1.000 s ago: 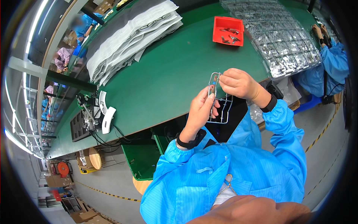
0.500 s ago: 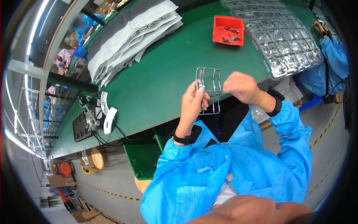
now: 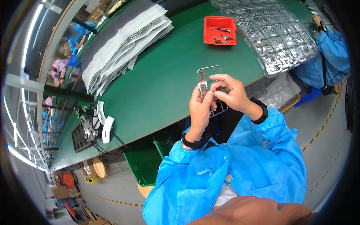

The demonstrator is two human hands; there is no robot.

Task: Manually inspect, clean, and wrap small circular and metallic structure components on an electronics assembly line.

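My left hand (image 3: 200, 108) is closed around a small metal wire frame (image 3: 210, 68), held over the table's near edge. A small shiny metal piece (image 3: 203, 87) sits at the frame's left side, just above my left fingertips. My right hand (image 3: 232, 92) meets the frame from the right, thumb and fingers bent together beside the left fingertips. Whatever lies between those right fingers is too small and covered to make out. The lower part of the frame is mostly hidden behind both hands.
A red bin (image 3: 220, 39) with several metal pieces stands on the green table (image 3: 161, 82). Clear trays of shiny parts (image 3: 277, 45) lie right, a stack of white sheets (image 3: 123, 48) left. A small device (image 3: 88, 123) with cables is far left. A co-worker's blue sleeve (image 3: 332, 48) shows at right.
My right hand has come left from beside the wire frame onto it, meeting the left fingers. The left hand keeps its hold, and the frame has tilted. The view has shifted slightly.
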